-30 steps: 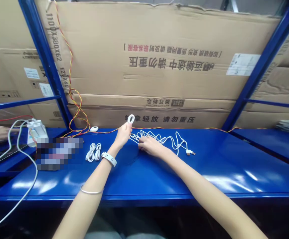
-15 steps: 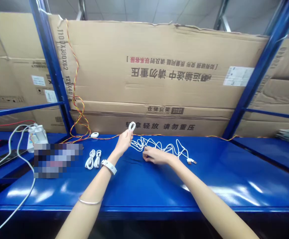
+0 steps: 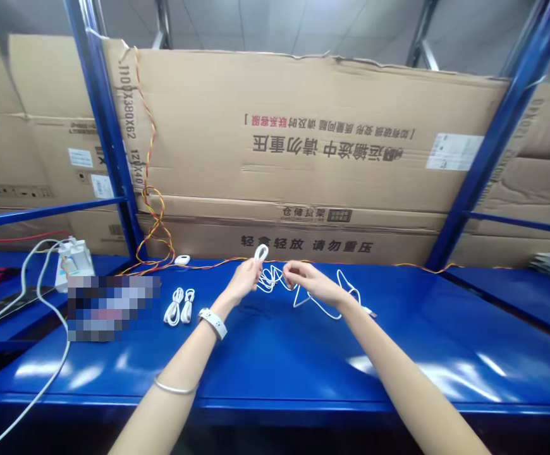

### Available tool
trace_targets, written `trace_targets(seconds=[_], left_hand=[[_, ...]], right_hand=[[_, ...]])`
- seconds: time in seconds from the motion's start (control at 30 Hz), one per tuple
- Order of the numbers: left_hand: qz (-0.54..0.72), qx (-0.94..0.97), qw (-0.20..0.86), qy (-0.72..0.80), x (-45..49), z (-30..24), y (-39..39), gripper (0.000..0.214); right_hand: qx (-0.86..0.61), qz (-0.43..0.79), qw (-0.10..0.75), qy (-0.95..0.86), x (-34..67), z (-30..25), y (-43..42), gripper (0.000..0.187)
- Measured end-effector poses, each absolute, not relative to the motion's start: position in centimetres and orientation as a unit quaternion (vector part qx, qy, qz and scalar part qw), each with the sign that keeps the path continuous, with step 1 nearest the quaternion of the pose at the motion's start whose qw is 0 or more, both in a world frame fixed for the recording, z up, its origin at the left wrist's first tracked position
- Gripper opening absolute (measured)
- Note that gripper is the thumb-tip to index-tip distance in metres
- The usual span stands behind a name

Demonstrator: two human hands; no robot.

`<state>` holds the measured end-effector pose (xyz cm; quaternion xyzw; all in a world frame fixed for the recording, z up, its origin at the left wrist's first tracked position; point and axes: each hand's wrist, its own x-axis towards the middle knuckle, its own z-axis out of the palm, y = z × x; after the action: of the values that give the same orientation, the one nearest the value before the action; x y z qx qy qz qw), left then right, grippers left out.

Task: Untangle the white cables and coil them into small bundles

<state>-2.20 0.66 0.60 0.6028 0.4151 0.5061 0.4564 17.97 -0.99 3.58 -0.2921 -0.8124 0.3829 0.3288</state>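
White cable (image 3: 257, 254) between two hands

From over here, I have the left hand (image 3: 248, 278) shut around the cable, with a small bent loop poking up past the fingers. The right hand (image 3: 311, 282) is just beside it, its fingers curled in close together. I can't tell if they pinch the cable or only sit next to it (the strands are very thin there).

The loose part (image 3: 270, 277) of the cable starts by the left hand and lies in messy curls on the blue shelf (image 3: 275, 366). Its long way goes sideways, from the left hand to the right. The right hand is nearer to most of it. The plug end (image 3: 370, 313) is out past the right forearm, and that forearm hides some of the cable from me.

Left of the left arm, two tied bundles (image 3: 174, 308) lie side by side. Behind them is a small white thing (image 3: 182, 260), near a red and yellow wire (image 3: 154, 253) that also runs along the back. A big cardboard box (image 3: 275, 183) stands like a wall behind it all. I see nothing blocking the space between the hands except the tangled curls.
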Motion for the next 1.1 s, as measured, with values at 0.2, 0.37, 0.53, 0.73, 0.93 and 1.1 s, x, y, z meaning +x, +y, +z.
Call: trace_targets(seconds=[0.2,0.37,0.53,0.73,0.93,1.1], left_hand=[[0.439,0.614,0.563,0.338,-0.3,0.8,-1.2,0.041],[0.423,0.633,0.562,0.324,-0.5,1.3,-1.5,0.045],[0.423,0.657,0.514,0.352,-0.4,1.7,-1.9,0.045],[0.462,0.634,0.495,0.375,0.2,1.3,-1.6,0.042],[0.475,0.607,0.514,0.377,0.0,1.4,-1.5,0.041],[0.436,0.661,0.471,0.389,0.3,1.0,-1.5,0.043]], right_hand=[[-0.325,0.406,0.436,-0.734,15.8,1.8,-0.1,0.037],[-0.323,0.420,0.459,-0.714,15.9,1.8,-0.2,0.038],[-0.312,0.452,0.453,-0.702,15.8,1.9,-0.7,0.040],[-0.323,0.495,0.475,-0.652,15.7,1.4,-0.5,0.036],[-0.341,0.425,0.504,-0.670,15.6,1.7,-0.5,0.034],[-0.334,0.487,0.471,-0.655,15.7,1.2,-0.5,0.036]])
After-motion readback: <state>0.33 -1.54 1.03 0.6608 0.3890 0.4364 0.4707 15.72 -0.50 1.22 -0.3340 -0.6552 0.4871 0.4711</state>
